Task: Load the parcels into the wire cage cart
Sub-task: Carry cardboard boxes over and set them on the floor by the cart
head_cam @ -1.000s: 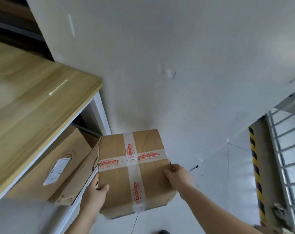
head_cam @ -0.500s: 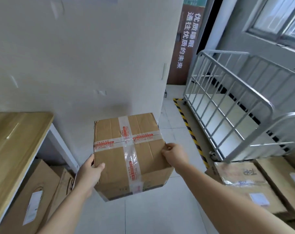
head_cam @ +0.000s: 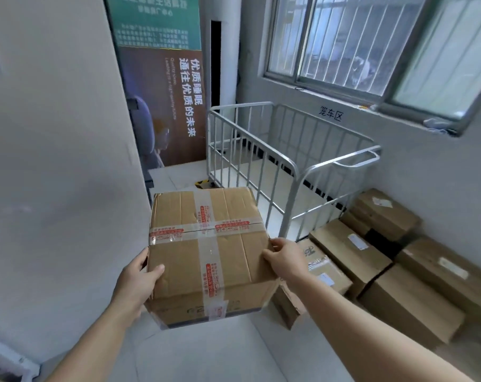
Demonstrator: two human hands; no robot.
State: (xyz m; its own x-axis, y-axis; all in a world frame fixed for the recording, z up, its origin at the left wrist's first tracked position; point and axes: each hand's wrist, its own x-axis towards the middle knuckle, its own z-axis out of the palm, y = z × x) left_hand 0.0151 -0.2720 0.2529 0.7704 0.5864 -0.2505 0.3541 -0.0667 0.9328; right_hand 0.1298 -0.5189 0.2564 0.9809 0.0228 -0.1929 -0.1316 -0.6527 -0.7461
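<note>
box (head_cam: 206, 252): brown, with see-through tape that has red print, stuck in a cross on its top. It is up in the air over the floor, held between both grips. It is near the cart, in front of its near corner, and not inside it.
left grip (head_cam: 134, 279): holds the left side of the box. The thumb lies flat on the top. The other fingers are hidden behind the box.
right grip (head_cam: 284, 260): holds the right top edge of the box. The fingers curl over the edge and pinch it.
cart (head_cam: 291, 201): made of shiny metal bars, with a white bottom. It stands by the wall, under the window.
other boxes (head_cam: 352, 244): brown, with white labels, piled on the floor just to the right of the cart. One sits close behind the right grip.
window (head_cam: 357, 42): has bars on it and is high on the right wall.
poster (head_cam: 164, 106): tall, green and brown, with white writing. It stands to the left of the cart's far end.
floor (head_cam: 206, 351): pale.
</note>
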